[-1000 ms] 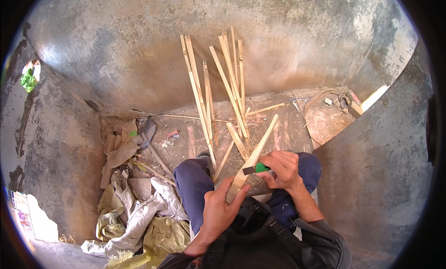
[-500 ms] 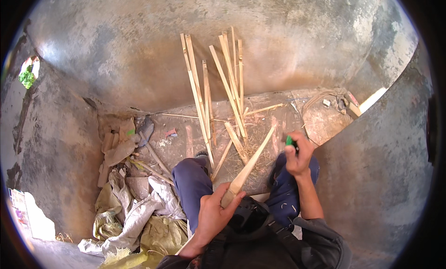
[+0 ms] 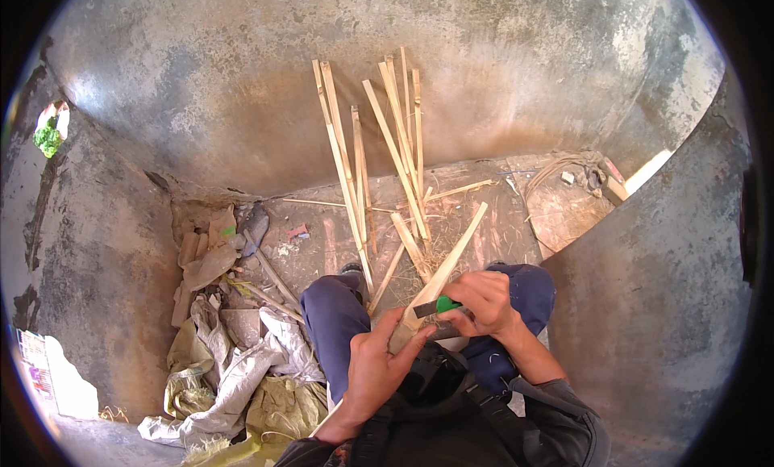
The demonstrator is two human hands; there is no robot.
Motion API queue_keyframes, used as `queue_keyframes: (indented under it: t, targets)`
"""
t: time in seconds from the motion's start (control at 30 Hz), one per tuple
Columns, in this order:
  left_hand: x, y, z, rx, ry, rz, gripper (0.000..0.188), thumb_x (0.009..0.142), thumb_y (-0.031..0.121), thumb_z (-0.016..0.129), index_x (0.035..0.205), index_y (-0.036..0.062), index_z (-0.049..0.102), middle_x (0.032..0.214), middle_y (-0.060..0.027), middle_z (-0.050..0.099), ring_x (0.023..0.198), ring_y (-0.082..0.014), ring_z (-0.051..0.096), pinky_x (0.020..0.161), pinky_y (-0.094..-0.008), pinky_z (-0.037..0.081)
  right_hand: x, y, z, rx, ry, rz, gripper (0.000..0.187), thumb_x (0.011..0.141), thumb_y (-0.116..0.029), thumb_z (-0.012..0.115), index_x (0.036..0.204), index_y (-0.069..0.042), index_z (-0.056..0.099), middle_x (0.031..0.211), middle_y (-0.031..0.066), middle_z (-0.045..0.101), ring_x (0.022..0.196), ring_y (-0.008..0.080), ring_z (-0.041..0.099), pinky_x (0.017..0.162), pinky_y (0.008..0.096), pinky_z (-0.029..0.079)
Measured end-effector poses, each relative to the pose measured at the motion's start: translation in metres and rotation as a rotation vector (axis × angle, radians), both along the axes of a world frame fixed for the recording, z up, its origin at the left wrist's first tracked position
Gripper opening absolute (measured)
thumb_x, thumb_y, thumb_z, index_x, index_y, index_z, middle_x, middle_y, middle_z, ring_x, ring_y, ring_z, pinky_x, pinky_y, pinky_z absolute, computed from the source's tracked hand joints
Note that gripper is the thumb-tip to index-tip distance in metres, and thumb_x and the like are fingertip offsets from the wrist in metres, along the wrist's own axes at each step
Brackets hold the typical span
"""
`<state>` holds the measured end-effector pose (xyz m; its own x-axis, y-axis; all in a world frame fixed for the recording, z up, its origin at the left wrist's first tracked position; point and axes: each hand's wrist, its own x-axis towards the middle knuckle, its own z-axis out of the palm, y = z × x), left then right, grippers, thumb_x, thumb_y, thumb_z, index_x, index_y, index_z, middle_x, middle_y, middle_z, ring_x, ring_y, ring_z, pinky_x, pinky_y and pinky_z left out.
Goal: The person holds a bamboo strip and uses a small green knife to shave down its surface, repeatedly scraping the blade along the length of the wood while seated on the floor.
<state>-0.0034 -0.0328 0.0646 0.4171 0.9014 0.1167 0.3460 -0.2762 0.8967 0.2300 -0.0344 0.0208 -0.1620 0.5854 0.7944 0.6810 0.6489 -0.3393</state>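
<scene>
My left hand (image 3: 376, 367) is closed around the lower, wide end of a split bamboo strip (image 3: 456, 253), whose narrower end points away and to the right. In my right hand (image 3: 484, 302) is a knife with a green handle (image 3: 447, 304). Its dark blade (image 3: 424, 310) lies across the strip, just beyond my left fingers. A thick, short bamboo piece (image 3: 413, 248) stands between my knees, behind the held strip. My fingers hide most of the knife handle.
Several long bamboo strips (image 3: 339, 152) lean against the far wall (image 3: 516, 80). Thin shavings litter the floor below them. Crumpled sacks (image 3: 242, 378) lie at the left beside broken tiles (image 3: 187, 261). A coiled cord (image 3: 556, 173) rests at the far right.
My right hand has come down and left with the knife, bringing the blade onto the bamboo strip. The strip's far end has shifted slightly up and right; my left hand keeps its grip.
</scene>
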Motion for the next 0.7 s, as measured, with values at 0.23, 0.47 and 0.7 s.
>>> queue_keyframes:
  t: [0.23,0.47,0.7]
  targets:
    - [0.0015,-0.0027,-0.0028,0.028,-0.016,0.015,0.035,0.096,0.019,0.087,0.118,-0.0027,0.069,0.089,-0.0233,0.078,0.088,-0.0352,0.082,0.066,-0.0371,0.061,0.0023,0.0005,0.0081,0.016,-0.018,-0.051,0.031,0.093,-0.037,0.083,0.098,-0.007,0.075,0.072,0.0023,0.062,0.057,0.0216,0.063,0.052,0.0335,0.048]
    - [0.0006,-0.0023,-0.0025,0.035,-0.007,0.014,0.034,0.096,0.018,0.086,0.117,-0.003,0.069,0.089,-0.0229,0.079,0.088,-0.0339,0.082,0.066,-0.0365,0.061,0.0048,0.0025,0.0097,0.037,-0.047,-0.086,0.033,0.092,-0.039,0.083,0.098,-0.008,0.075,0.071,0.0018,0.062,0.056,0.0217,0.063,0.051,0.0336,0.047]
    - [-0.0037,-0.0047,-0.0033,0.013,-0.004,0.018,0.032,0.096,0.017,0.086,0.117,-0.0028,0.07,0.086,-0.0227,0.078,0.081,-0.0327,0.082,0.064,-0.0352,0.06,0.0053,0.0034,0.0111,0.046,-0.068,-0.097,0.033,0.096,-0.041,0.079,0.096,-0.009,0.074,0.073,0.0031,0.062,0.058,0.0218,0.063,0.052,0.0339,0.047]
